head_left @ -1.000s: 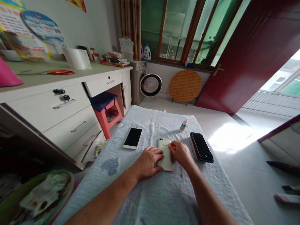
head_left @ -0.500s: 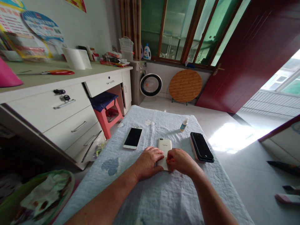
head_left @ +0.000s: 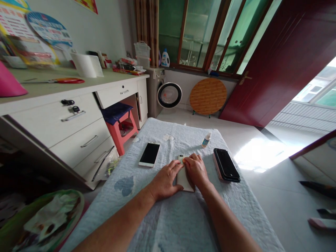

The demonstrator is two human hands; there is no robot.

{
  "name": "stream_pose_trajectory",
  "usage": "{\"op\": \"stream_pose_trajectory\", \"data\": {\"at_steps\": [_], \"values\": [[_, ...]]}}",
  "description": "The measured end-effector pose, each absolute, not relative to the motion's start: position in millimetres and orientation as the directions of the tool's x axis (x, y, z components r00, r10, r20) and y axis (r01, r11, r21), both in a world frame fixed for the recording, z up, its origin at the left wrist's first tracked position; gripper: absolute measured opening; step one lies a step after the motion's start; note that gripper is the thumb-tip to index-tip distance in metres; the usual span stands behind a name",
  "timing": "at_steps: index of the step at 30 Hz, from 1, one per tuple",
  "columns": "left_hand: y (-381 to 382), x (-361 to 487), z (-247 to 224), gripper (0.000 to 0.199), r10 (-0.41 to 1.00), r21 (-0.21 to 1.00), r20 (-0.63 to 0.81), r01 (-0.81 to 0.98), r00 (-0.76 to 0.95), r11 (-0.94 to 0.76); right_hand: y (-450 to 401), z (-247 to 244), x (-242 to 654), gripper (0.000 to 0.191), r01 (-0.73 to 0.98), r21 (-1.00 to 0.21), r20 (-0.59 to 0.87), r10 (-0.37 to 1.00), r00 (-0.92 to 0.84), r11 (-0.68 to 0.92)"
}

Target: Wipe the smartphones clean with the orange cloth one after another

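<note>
A pale gold phone [head_left: 185, 181] lies back side up on the cloth-covered table [head_left: 168, 220], its camera at the far end. My left hand [head_left: 166, 179] grips its left edge, thumb near the bottom and fingers toward the top. My right hand [head_left: 194, 168] is closed over the phone's upper right part, its fingertips pinching something small and orange that I cannot make out. A white phone [head_left: 149, 154] with a dark screen lies to the left. On the right a black phone [head_left: 226, 164] rests on a stack. A small spray bottle [head_left: 206, 140] stands behind.
On the left is a white desk [head_left: 78, 122] with drawers, and a red stool [head_left: 120, 134] is beneath it. A bin [head_left: 78, 206] stands at the lower left. Farther back are a washing machine [head_left: 154, 92] with its door open and a round wooden board [head_left: 208, 96].
My right hand has moved from the phone's lower middle up toward its camera end. My left hand's fingers have shifted slightly upward along the phone.
</note>
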State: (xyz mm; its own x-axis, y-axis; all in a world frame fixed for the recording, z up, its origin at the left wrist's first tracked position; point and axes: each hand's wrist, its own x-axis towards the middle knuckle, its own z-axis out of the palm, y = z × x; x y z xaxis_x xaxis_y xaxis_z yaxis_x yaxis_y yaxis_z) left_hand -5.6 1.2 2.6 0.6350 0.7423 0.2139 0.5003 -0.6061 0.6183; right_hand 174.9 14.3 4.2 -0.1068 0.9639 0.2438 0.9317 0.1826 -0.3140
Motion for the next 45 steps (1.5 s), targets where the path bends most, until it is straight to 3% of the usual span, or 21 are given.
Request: {"op": "stream_pose_trajectory", "data": {"at_steps": [6,13,23,38,45], "values": [[4,-9,-1,0.110,0.767,0.547,0.226,0.574,0.600,-0.610,12,8,177,0.024,0.895,-0.354,0.258,0.948,-0.186,0.272],[10,-11,-9,0.127,0.777,0.528,0.194,0.603,0.599,-0.598,4,8,171,0.024,0.824,-0.380,0.248,0.905,-0.347,0.420],[10,-9,-9,0.131,0.781,0.553,0.214,0.587,0.586,-0.592,13,4,157,0.021,0.900,-0.232,0.191,0.925,-0.329,0.369],[9,-9,-10,0.126,0.782,0.569,0.216,0.576,0.585,-0.587,-10,14,154,0.011,0.805,-0.293,0.099,0.854,-0.511,0.515],[10,-10,-13,0.134,0.795,0.568,0.213,0.590,0.568,-0.573,7,6,154,0.021,0.872,-0.286,0.182,0.916,-0.357,0.397]]}}
